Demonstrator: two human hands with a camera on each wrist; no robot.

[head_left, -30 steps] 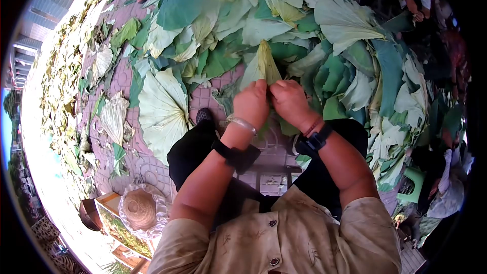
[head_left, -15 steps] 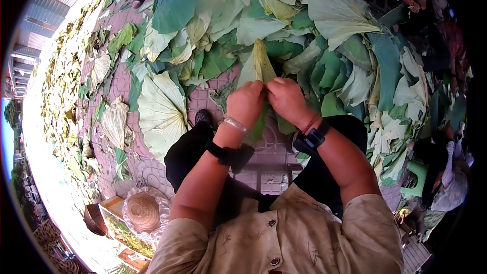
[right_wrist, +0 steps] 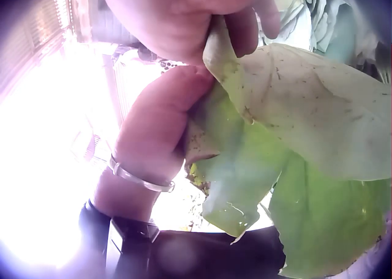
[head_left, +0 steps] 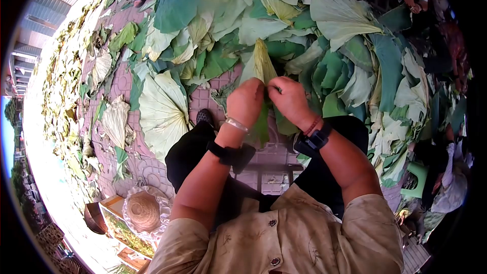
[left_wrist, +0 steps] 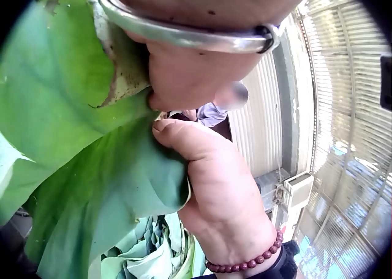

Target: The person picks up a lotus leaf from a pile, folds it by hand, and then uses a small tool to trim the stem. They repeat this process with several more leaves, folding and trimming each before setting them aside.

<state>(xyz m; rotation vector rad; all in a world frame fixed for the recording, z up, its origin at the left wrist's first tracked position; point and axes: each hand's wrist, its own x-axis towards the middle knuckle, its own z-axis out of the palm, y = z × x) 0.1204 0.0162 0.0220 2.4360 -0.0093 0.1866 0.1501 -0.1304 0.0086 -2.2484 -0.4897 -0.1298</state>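
In the head view a lotus leaf, folded to a yellowish point on its far side, hangs between both hands. My left hand, with a silver bangle at the wrist, grips its near edge. Close beside it my right hand pinches the same edge between thumb and curled fingers. The left wrist view shows the leaf's green inner face, with the right thumb at the rim. From the right wrist, a pale outer fold hangs below the fingers, and the left hand meets the leaf at the same spot.
A big heap of lotus leaves spreads ahead and to the right. One pale leaf lies by the left foot on the paving. A straw hat is at lower left, a green stool at right. Other people sit at upper right.
The hands stay at the leaf's edge, with a small shift left in view. The right fingers have rolled, and a gap now shows between thumb and forefinger.
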